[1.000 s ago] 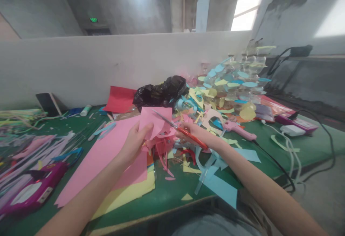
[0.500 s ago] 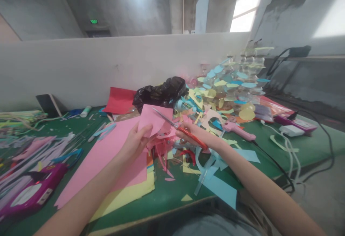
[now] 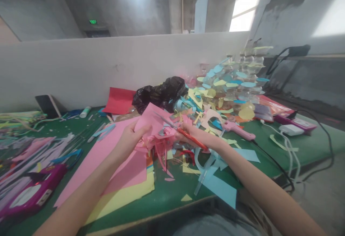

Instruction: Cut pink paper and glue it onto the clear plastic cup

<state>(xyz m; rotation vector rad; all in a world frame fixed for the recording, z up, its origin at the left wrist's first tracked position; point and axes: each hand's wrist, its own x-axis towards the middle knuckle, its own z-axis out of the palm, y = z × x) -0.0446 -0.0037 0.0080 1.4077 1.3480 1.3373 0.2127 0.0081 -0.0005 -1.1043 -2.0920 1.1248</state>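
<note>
in the head view, two bare hands worked above a green table (image 3: pixel 172 196), apart from each other, with a small pink paper (image 3: pixel 149 115) and scissors (image 3: pixel 185 134) between them. the left hand (image 3: pixel 130 135) pinched the near left edge of the small pink paper, thumb on top, so that the paper stood raised and tilted in front of a black plastic bag (image 3: pixel 172 88). the right hand (image 3: pixel 192 132) was wrapped around the orange-red handles of the scissors, whose blades pointed up and to the left across the paper. how far the blades were parted could not be told.

the step in hand looked to be cutting the small pink paper. a next snip would call for a firm left pinch, the paper turned to meet the blades, and left fingers clear of the tips.

just below the hands lay a tangle of pink strips (image 3: pixel 163 148). beneath the left forearm, a large pink sheet (image 3: pixel 102 157) covered part of some yellow paper (image 3: pixel 126 196). beyond the right hand spread mixed paper scraps (image 3: pixel 198 99) and a pink glue gun (image 3: pixel 239 131).
</note>
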